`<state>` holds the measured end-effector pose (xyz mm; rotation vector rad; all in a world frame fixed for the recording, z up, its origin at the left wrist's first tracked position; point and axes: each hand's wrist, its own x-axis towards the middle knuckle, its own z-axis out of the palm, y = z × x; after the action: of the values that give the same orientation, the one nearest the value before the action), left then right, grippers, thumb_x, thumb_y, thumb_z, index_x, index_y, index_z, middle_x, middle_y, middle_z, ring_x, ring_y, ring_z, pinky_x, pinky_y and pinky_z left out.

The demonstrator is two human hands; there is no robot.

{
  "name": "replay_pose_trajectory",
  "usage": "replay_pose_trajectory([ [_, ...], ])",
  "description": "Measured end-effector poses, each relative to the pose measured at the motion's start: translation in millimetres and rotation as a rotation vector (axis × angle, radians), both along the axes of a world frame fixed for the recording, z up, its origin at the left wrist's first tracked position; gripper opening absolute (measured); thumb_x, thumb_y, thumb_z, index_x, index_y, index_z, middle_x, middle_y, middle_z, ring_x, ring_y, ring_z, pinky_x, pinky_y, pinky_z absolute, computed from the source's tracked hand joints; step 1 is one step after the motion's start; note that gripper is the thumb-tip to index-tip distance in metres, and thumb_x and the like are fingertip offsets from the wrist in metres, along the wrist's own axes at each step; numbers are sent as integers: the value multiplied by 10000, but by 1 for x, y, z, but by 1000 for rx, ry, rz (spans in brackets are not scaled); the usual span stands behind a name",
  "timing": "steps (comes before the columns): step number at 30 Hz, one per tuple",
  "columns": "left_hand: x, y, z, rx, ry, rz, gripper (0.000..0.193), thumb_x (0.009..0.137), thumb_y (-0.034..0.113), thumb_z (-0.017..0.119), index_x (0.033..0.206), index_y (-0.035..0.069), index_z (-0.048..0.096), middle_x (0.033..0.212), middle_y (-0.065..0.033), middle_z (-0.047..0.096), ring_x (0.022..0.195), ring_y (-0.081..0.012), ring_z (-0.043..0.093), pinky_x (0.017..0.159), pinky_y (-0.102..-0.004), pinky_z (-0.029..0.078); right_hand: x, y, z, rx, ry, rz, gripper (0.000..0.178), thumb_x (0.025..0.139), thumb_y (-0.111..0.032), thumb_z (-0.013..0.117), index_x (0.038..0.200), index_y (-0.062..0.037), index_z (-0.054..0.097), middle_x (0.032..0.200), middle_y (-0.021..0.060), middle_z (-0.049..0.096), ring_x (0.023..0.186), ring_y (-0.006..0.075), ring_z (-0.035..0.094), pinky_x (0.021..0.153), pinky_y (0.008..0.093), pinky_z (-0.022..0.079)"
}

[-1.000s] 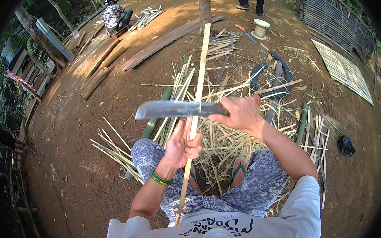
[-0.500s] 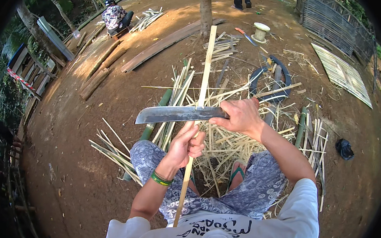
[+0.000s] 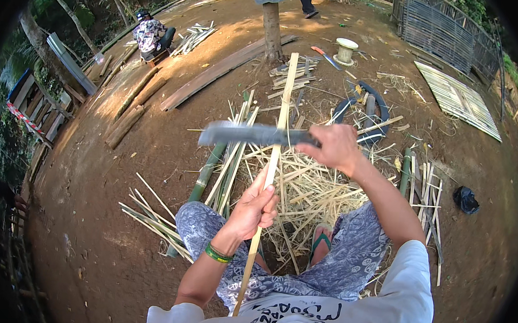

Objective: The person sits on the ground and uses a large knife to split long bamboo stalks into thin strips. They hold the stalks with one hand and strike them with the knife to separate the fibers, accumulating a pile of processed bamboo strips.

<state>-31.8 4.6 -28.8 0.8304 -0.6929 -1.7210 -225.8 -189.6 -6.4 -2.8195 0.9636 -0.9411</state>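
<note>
A long pale bamboo strip runs from my lap away from me, tilted slightly to the right. My left hand is closed around its nearer part, below the blade. My right hand grips the dark handle of a machete, whose blade points left and crosses the strip, blurred by motion. Whether its edge touches the strip I cannot tell. Beneath my hands lies a heap of bamboo shavings between my feet.
Cut strips and a green bamboo pole lie at left. Beyond are a black ring, an orange-handled saw, a pale spool and a tree trunk. A black bag sits right. A person squats far left.
The machete has moved away from me along the strip, and its blade is now blurred. My left hand still grips the strip, a little nearer to me.
</note>
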Motion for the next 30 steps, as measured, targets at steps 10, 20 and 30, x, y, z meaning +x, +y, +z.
replay_pose_trajectory([
  [10,-2,0,-11,-20,-23,-33,615,1080,171,418,1596,304,110,669,39,340,492,-60,295,422,-196,263,-25,-72,4,205,-62,-303,746,919,-771,394,787,-81,646,486,20,484,469,201,557,474,413,493],
  [20,33,-38,44,-242,106,99,585,1089,214,390,1591,335,115,707,33,328,517,-53,281,423,-185,235,-27,-66,-5,281,-334,-348,712,967,-627,474,744,19,673,547,192,566,540,353,600,584,467,474],
  [30,30,-56,38,-127,-26,53,566,1076,204,441,1575,309,197,718,54,328,526,-40,270,428,-183,204,4,4,-2,248,-257,30,630,923,-641,550,718,-53,653,484,119,533,444,312,568,460,433,440],
])
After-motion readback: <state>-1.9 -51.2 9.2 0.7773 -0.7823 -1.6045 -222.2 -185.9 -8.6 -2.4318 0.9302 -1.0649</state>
